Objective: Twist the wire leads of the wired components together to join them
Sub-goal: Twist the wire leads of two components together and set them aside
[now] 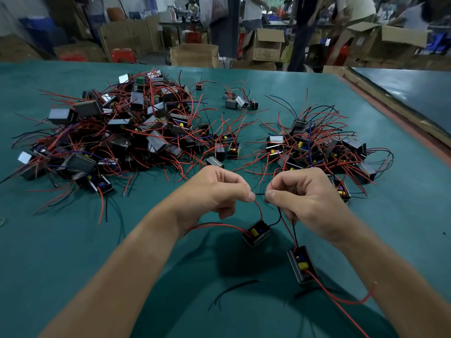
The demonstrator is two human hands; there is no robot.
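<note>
Your left hand (219, 191) and right hand (300, 198) each pinch thin red-and-black wire leads (260, 194), tips meeting between them. The small black boxed components (256, 234) sit below, over the green counter (73, 240). The wire looks light and springy, so grip near the tips.

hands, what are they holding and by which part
Wire leads, pinched near their free ends: left hand a red lead, right hand a black lead. The components themselves are not gripped.

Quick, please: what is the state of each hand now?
Left hand: closed, pinches the leads.
Right hand: closed, pinches the same leads.
</note>
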